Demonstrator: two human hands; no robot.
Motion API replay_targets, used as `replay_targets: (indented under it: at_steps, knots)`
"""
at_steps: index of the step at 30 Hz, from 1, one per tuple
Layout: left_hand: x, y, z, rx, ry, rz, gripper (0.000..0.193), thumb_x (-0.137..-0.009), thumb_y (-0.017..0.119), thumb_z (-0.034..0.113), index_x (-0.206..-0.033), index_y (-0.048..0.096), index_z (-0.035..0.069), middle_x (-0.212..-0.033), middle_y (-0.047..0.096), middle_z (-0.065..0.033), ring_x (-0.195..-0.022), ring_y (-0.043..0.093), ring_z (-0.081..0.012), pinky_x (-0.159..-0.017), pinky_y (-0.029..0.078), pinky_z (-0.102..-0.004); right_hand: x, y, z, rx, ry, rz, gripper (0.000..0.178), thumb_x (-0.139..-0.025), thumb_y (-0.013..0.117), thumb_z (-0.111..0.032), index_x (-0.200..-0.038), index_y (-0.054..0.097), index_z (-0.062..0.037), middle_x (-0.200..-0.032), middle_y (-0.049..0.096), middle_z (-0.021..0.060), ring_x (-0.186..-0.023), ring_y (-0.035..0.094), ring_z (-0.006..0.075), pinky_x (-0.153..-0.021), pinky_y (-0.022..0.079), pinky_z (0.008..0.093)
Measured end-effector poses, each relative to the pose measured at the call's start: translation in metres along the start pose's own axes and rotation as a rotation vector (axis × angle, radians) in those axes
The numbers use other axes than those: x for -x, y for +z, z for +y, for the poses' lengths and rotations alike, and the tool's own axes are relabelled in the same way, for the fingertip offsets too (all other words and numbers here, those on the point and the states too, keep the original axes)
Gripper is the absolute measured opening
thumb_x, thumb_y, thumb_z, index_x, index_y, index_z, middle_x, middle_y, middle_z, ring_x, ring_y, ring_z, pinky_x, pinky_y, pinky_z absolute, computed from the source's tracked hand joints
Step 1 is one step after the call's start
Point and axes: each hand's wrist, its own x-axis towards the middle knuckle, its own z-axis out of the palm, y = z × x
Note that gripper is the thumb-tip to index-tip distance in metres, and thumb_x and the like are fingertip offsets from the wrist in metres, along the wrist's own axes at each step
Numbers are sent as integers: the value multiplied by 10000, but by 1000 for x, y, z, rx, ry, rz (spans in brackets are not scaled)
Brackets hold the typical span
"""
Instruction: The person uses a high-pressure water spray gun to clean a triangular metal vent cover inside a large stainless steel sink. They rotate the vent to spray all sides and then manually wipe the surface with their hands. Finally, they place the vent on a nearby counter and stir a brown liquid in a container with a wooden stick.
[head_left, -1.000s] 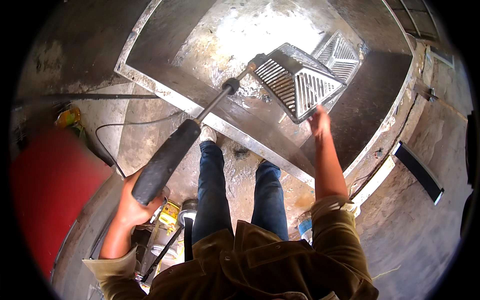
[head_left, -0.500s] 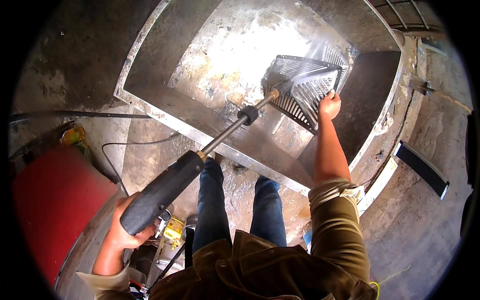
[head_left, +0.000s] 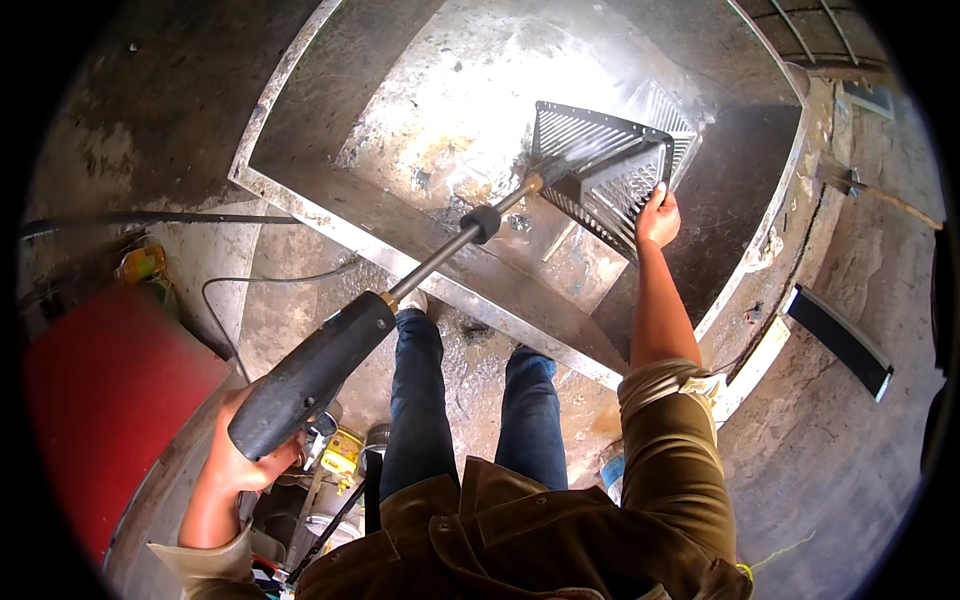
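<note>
My left hand (head_left: 232,448) is wrapped round the grip of a black pressure washer gun (head_left: 312,378) at the lower left. Its metal lance slants up and to the right over the edge of a large metal trough (head_left: 478,304). Spray leaves the brass-coloured nozzle against a dark slotted metal grille (head_left: 622,178), which is tilted inside the trough. On the grille's right edge my right hand (head_left: 657,215) is closed, thumb on top. Spray and glare partly hide the grille's far side.
A thin hose (head_left: 275,280) curves between the gun and the trough. Left of me stands a red panel (head_left: 110,400). Yellow item (head_left: 343,452) and containers sit by my left leg. A black strip (head_left: 838,340) lies on the floor at right.
The gun and its nozzle have shifted slightly left. The grille has turned a little, its far left corner higher in view. Both hands keep their hold.
</note>
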Motion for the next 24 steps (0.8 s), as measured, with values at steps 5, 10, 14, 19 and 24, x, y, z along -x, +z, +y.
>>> replay_targets:
  at_steps: [5, 10, 14, 19, 24]
  knots:
    - [10, -9, -13, -74, 153, -29, 287, -559, 620, 18, -845, 619, -2, -715, 611, -126, -575, 598, -264, -574, 471, -325, 9, -9, -6, 46, 58, 34, 433, -928, 476, -450, -831, 656, -70, -731, 629, 195, -696, 605, 391, -618, 448, 463]
    - [14, -5, -9, -97, 97, -30, 262, -549, 631, 25, -806, 593, -6, -686, 594, -138, -575, 591, -322, -567, 468, -349, 15, -7, -1, 55, 15, 29, 434, -926, 477, -448, -805, 656, -71, -715, 628, 193, -681, 597, 404, -611, 441, 483]
    - [20, -8, -22, -67, 70, -55, 269, -551, 630, 24, -815, 587, -2, -699, 590, -140, -585, 590, -329, -576, 470, -351, 17, -5, 1, 22, 36, 27, 441, -927, 477, -450, -795, 642, -62, -701, 618, 193, -675, 589, 406, -608, 432, 482]
    - [16, 3, -17, -115, 58, 35, 300, -572, 608, 0, -873, 596, -2, -745, 600, -142, -635, 603, -306, -624, 483, -344, 30, -8, 23, -89, -19, 21, 393, -933, 496, -396, -816, 622, -43, -661, 577, 205, -624, 544, 408, -589, 413, 464]
    - [8, 6, -20, -85, -50, 11, 315, -583, 603, -23, -898, 600, -3, -754, 602, -135, -656, 606, -270, -642, 482, -331, 35, -28, 42, -678, -101, -273, 201, -899, 524, 9, -1089, 586, -13, -882, 640, 30, -780, 588, 120, -726, 452, 266]
